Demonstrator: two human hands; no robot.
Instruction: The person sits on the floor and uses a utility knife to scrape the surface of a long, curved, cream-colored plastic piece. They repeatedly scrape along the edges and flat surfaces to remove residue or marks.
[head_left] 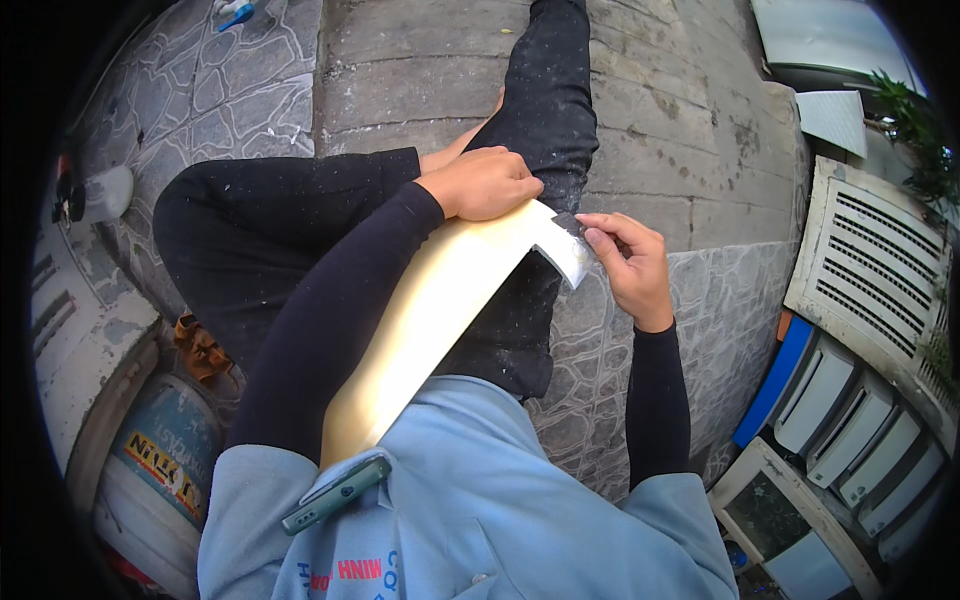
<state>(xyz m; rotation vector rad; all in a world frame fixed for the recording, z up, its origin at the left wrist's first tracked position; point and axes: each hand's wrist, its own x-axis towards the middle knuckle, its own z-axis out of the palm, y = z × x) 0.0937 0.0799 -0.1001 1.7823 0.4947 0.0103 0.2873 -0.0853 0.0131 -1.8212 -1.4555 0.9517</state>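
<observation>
A long cream curved panel (420,320) lies diagonally across my lap, with a whitish bent end (563,262) at the upper right. My left hand (478,185) is closed on the panel's upper edge, its fingers curled. My right hand (630,270) pinches a small dark grey piece, perhaps sandpaper (566,223), against the bent end. My dark-trousered legs are under the panel, the left bent and the right stretched forward.
Tiled paving (640,370) and concrete ground (660,120) surround me. Slotted white casings (865,260) and several stacked units line the right. A paint bucket (158,450) and a worn white casing (90,350) stand left, near an orange object (198,345).
</observation>
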